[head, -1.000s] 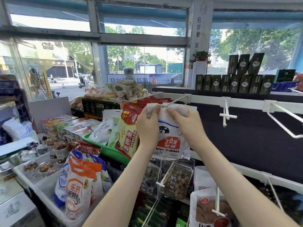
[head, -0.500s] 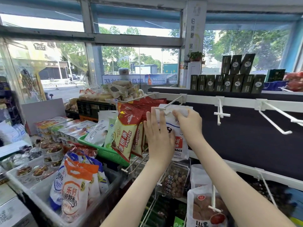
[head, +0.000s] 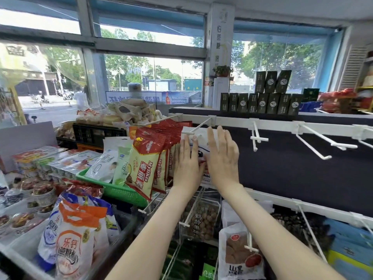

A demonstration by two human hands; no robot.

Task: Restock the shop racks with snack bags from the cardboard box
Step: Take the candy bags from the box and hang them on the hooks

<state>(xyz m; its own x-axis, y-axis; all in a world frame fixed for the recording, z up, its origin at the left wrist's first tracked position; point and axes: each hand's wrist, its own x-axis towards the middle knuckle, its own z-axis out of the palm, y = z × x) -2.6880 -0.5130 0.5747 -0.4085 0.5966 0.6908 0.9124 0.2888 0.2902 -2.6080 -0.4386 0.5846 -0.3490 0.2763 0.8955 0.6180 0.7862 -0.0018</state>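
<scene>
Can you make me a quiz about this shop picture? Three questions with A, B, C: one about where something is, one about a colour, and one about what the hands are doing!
1. Where is the white plastic snack bag?
A. Lying on the floor
B. Hanging on a white wire peg hook
C. Inside a fridge

2. What colour is the slotted plastic basket?
A. Green
B. Purple
C. Orange

3. What are the left hand and right hand doing?
A. Making fists
B. Holding a bottle
C. Open, fingers straight, at the bag

Answers:
1 B: its top hangs from the hook, beside the red and yellow foil bags.
2 A: its rim and wall are bright green.
3 C: both hands show straight fingers and grasp nothing.
</scene>
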